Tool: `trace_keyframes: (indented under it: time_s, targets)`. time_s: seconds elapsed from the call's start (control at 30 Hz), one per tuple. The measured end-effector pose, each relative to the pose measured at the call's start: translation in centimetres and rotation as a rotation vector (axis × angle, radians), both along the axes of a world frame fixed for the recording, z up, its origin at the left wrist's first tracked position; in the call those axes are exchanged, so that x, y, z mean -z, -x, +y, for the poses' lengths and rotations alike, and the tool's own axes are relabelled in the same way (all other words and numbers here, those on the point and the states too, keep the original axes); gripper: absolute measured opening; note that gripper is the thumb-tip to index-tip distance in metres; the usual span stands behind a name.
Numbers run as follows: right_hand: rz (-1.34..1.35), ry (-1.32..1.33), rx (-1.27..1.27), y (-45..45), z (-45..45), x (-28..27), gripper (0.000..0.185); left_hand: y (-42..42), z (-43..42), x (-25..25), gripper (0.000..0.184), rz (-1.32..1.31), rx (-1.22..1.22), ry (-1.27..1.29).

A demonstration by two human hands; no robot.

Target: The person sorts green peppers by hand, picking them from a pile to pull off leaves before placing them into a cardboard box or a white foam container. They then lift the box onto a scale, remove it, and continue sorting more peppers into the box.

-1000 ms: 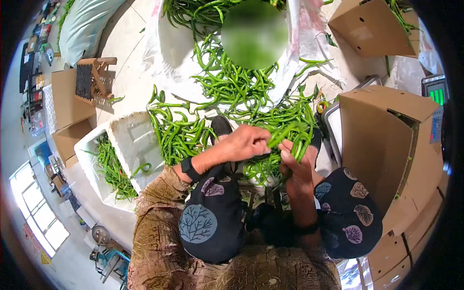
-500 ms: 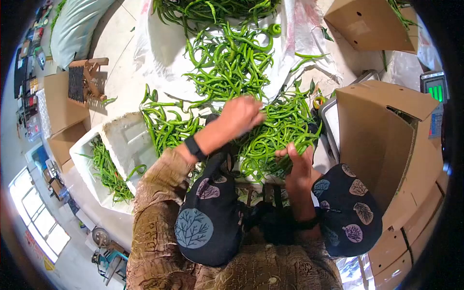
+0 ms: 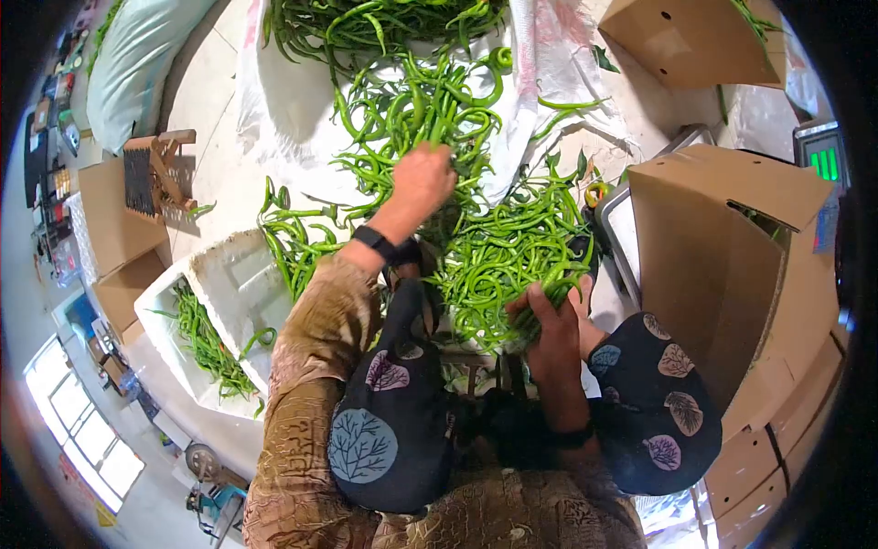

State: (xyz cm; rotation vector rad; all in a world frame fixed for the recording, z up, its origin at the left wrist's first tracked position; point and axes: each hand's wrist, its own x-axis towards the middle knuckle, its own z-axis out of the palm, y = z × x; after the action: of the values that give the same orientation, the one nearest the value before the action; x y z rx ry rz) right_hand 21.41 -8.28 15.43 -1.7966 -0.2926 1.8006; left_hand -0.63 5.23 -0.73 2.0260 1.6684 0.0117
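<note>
My left hand, with a black band on its wrist, is at the near part of the green chili pepper pile on a white sheet. Its fingers are curled closed around chili peppers, partly hidden by the hand. Lower right, my right hand is closed around a small bunch of green chili peppers, their ends poking out past the fingers. Beneath and beside it spreads another heap of green chili peppers, between my knees and the sheet.
A white foam box with chili peppers stands at the left. To the right are an open cardboard box and a scale with a lit green display. A small wooden stool and a full sack are at the upper left.
My left hand has moved up and left from above the near heap to the pile on the sheet. The right hand has shifted slightly left and down, still holding chili peppers.
</note>
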Motion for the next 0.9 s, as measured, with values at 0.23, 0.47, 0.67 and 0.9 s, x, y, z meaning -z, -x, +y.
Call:
trace_keyframes:
  time_s: [0.23,0.47,0.67,0.9]
  targets:
    - [-0.769,-0.792,-0.73,-0.9,-1.2,0.5,0.021,0.1,2.1,0.7,0.084,0.128,-0.126,-0.313]
    - [-0.098,-0.18,0.281,-2.4,1.3,-0.8,0.026,4.0,5.8,3.9,0.07,0.11,-0.16,-0.109]
    - [0.009,-0.214,0.341,-1.2,0.9,-0.5,0.021,7.2,4.2,-4.7,0.052,-0.494,-0.36,0.23]
    - [0.055,-0.171,0.276,-0.6,0.5,-0.8,0.022,12.2,-2.0,-4.7,0.044,-0.74,-0.721,0.584]
